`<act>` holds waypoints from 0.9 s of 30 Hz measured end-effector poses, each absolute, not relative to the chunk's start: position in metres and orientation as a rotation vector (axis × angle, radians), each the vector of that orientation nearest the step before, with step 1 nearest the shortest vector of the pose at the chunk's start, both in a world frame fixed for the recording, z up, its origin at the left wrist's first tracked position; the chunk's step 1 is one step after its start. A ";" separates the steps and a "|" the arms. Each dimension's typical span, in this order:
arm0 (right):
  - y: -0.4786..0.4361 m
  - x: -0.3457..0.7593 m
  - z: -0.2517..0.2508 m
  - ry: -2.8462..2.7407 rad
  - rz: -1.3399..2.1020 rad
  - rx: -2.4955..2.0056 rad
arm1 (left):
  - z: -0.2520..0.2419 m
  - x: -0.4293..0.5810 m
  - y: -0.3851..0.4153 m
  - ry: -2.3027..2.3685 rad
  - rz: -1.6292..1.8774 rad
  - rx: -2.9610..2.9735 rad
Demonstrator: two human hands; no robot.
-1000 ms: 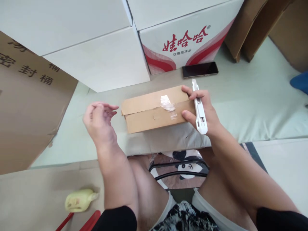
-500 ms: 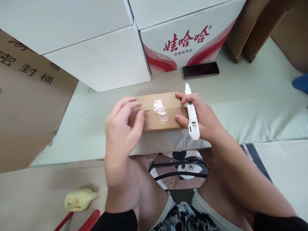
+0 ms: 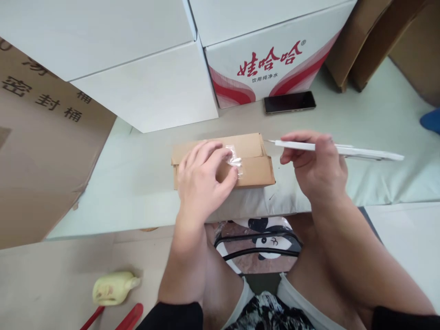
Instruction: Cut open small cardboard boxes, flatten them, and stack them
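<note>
A small brown cardboard box (image 3: 256, 169) lies on the pale green cloth, with a crumpled strip of clear tape (image 3: 235, 161) across its top seam. My left hand (image 3: 202, 176) rests over the left part of the box, fingers bent onto its top. Its thumb and forefinger lie close to the tape, a small gap between them. In my right hand (image 3: 318, 160) is a white utility knife (image 3: 364, 152), pinched between thumb and fingers. The knife is almost level, its thin tip pointing left at the box's right end. I cannot tell whether the tip touches the cardboard.
White cartons (image 3: 151, 91) stand behind the box, one with red lettering (image 3: 271, 59). A black phone (image 3: 289, 102) lies before them. Large brown cardboard (image 3: 44, 151) stands at left. Below are a panda-print stool (image 3: 268, 243) and a yellow bottle (image 3: 113, 288) on the floor.
My left hand has moved right and settled over the box near the tape. My right hand has left the box's right end and turned the knife from upright to level, tip leftward.
</note>
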State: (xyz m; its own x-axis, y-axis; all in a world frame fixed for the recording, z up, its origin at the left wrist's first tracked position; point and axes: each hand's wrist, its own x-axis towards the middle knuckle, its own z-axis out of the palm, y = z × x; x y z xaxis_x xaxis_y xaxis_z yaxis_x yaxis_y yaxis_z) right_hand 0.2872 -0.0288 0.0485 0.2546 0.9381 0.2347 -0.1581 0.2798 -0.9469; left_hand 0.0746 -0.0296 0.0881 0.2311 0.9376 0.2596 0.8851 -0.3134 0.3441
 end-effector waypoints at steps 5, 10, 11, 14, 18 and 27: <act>-0.038 0.285 0.057 -1.142 0.999 -1.019 | 0.092 0.074 -0.030 1.822 0.554 2.281; -0.043 0.282 0.060 -1.213 1.012 -1.096 | 0.092 0.071 -0.029 1.779 0.534 2.317; -0.044 0.282 0.061 -1.241 0.993 -1.106 | 0.092 0.070 -0.029 1.769 0.527 2.326; -0.045 0.281 0.067 -1.385 0.877 -1.148 | 0.093 0.070 -0.029 1.754 0.522 2.324; -0.047 0.281 0.075 -1.639 0.674 -1.116 | 0.092 0.072 -0.029 1.769 0.551 2.306; -0.051 0.283 0.062 -1.509 0.756 -1.201 | 0.091 0.074 -0.029 1.799 0.552 2.309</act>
State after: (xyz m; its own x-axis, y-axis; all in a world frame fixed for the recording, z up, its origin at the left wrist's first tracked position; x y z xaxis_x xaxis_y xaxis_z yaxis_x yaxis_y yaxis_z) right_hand 0.2827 -0.0507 0.0615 0.0177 0.9453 0.3257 0.3047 0.3052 -0.9022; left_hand 0.0738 -0.0290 0.0910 0.2068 0.9602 0.1876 0.9001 -0.2619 0.3481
